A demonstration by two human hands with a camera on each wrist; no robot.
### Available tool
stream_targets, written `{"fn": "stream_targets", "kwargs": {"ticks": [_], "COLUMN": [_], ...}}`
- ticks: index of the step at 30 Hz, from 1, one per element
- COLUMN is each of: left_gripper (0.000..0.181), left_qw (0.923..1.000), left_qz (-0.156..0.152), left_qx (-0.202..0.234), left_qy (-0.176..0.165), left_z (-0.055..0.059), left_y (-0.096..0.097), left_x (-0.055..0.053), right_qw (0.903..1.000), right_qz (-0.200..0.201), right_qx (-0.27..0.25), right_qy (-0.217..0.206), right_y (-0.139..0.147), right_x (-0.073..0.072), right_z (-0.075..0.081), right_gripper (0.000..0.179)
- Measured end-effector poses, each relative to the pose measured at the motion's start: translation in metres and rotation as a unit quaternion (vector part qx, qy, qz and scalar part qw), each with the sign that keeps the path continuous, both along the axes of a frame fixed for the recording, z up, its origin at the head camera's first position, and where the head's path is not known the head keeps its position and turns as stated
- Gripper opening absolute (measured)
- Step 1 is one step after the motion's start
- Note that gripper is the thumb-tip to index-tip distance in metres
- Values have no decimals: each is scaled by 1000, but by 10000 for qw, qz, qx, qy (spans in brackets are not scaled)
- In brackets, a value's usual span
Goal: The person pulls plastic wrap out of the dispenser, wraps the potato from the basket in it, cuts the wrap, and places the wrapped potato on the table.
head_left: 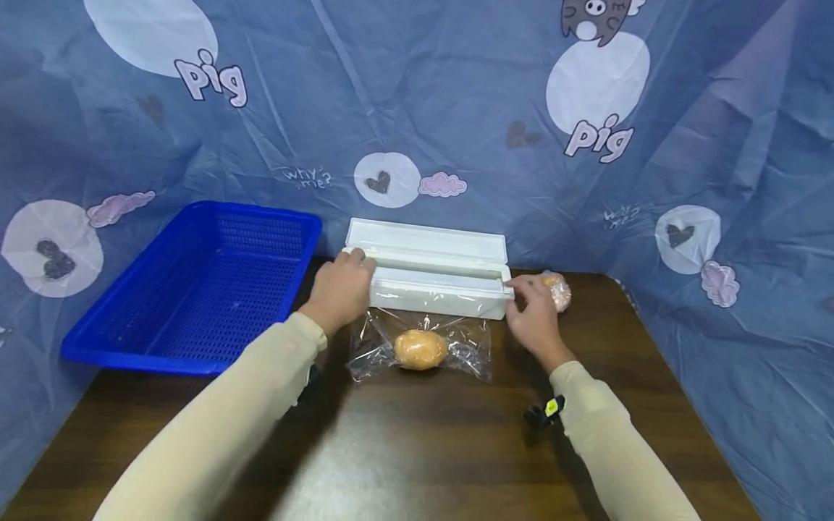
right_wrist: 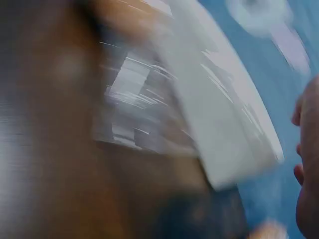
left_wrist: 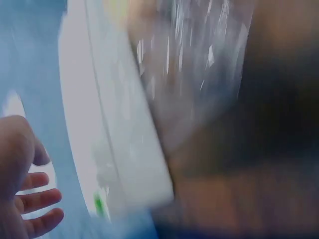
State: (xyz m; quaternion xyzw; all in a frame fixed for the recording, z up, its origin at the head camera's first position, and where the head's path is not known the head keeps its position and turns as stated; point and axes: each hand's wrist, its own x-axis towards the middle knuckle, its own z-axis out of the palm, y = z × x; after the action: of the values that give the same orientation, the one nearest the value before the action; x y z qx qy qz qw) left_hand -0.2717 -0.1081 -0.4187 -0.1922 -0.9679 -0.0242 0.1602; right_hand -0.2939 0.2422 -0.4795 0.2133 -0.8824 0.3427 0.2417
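A long white cling film dispenser (head_left: 436,293) sits at the back of the table with its lid (head_left: 426,241) raised. Clear plastic film (head_left: 465,347) comes out over its front edge and spreads on the table. On that film lies a smooth, tan, oval food item (head_left: 420,349). My left hand (head_left: 342,286) is at the dispenser's left end, its fingers bent over the corner. At the opposite end, my right hand (head_left: 536,318) has thumb and forefinger apart beside the corner. Both wrist views are blurred; there the left fingers (left_wrist: 42,200) appear loosely spread, off the box.
A blue plastic basket (head_left: 140,360) stands at the left, close to the left forearm. Just behind the right hand lies a small film-wrapped item (head_left: 559,291). A blue printed cloth (head_left: 456,94) hangs along the table's back and sides. Brown tabletop (head_left: 417,441) stretches toward the front.
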Motion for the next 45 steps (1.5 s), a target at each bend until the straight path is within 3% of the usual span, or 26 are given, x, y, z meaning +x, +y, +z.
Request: {"fn": "stream_targets", "kwargs": {"ticks": [2,6,8,11,19,27,39,45], "left_gripper": [22,33,47,63,73,60,56,51], "left_qw": [9990,9916,9895,9892,9905,9894,9901,9902], "left_qz": [-403,-1189,-1301,-1277,-1208,-1161,-1351,-1333], "left_qx": [74,-71,-150,-168,-238,-262,-388,-332], "left_qy": [200,501,616,694,612,834,10,-256], "left_z": [-8,-39,-52,-64,-77,-77,-64,-60], "left_y": [19,45,52,59,66,67,58,59], "left_x": [21,55,64,69,68,67,63,63], "right_qw": [9944,9603,9488,9428,9545,9620,9668,9662], "right_qz": [594,1475,1604,1536,1407,1532,1582,1585], "right_qx": [794,2336,2699,2943,2627,2244,1753,1751], "right_qy": [361,397,358,287,52,-287,-973,-1033], "right_y": [-21,-60,-74,-86,-87,-85,-86,-87], "right_x": [20,51,57,59,55,52,57,56], "right_z": [0,-6,-11,-16,-26,-21,-16,-18], "right_gripper": [33,51,61,67,61,59,55,52]}}
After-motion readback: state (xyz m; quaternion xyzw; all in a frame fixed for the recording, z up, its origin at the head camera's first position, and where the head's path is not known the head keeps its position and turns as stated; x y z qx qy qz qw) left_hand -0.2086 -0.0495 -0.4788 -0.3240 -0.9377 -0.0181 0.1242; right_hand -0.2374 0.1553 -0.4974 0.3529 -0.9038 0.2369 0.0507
